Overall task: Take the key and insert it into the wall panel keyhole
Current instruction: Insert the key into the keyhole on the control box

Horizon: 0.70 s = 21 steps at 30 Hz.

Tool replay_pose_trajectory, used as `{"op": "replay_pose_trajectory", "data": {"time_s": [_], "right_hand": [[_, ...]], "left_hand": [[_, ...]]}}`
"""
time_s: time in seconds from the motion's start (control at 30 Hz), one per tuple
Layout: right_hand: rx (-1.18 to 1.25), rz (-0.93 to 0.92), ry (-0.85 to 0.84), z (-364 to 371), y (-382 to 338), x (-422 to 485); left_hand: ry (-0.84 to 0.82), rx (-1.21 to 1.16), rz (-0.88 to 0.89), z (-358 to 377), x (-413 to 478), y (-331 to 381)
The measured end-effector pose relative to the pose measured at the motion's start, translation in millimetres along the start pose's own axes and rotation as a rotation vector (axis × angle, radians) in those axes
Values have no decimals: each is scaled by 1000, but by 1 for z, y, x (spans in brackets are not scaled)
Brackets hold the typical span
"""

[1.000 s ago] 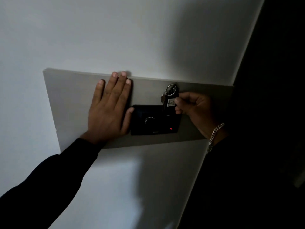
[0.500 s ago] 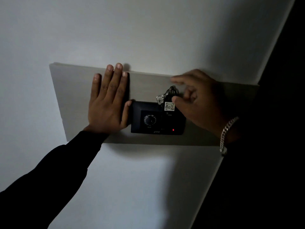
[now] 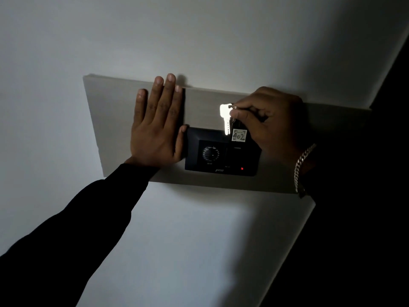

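Observation:
A black wall panel (image 3: 221, 151) with a round grille, a slot and a small red light is mounted on a pale wooden board (image 3: 110, 111). My right hand (image 3: 270, 120) pinches the key ring, and a bright silver key (image 3: 226, 120) hangs from it with its tip at the panel's upper edge. A white tag (image 3: 239, 136) marked 402 dangles beside the key, over the panel. My left hand (image 3: 157, 125) lies flat on the board, fingers spread, its thumb touching the panel's left edge. The keyhole itself is too dark to make out.
The board sits on a white wall (image 3: 199, 41) in dim light. A dark area (image 3: 376, 196) fills the right side past the wall's corner. A silver chain bracelet (image 3: 304, 162) circles my right wrist.
The view has shifted so the panel appears further right. My right hand has regripped the ring, and the key now hangs straight down, catching the light. The left hand stays flat on the board.

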State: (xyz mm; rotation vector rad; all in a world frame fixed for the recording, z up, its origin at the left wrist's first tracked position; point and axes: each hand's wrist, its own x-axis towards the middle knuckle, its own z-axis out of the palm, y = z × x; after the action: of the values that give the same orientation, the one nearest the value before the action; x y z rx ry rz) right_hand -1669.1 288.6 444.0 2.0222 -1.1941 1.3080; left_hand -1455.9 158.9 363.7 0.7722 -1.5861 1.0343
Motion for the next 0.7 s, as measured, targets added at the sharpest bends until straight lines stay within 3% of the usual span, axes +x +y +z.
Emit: {"op": "replay_pose_trajectory", "data": {"time_s": [0.27, 0.7], "right_hand": [[66, -27, 132, 15, 5, -15], [75, -60, 202, 22, 12, -31]], "left_hand": [[-35, 3, -11, -2, 0, 2], [-76, 16, -17, -2, -3, 2]]}}
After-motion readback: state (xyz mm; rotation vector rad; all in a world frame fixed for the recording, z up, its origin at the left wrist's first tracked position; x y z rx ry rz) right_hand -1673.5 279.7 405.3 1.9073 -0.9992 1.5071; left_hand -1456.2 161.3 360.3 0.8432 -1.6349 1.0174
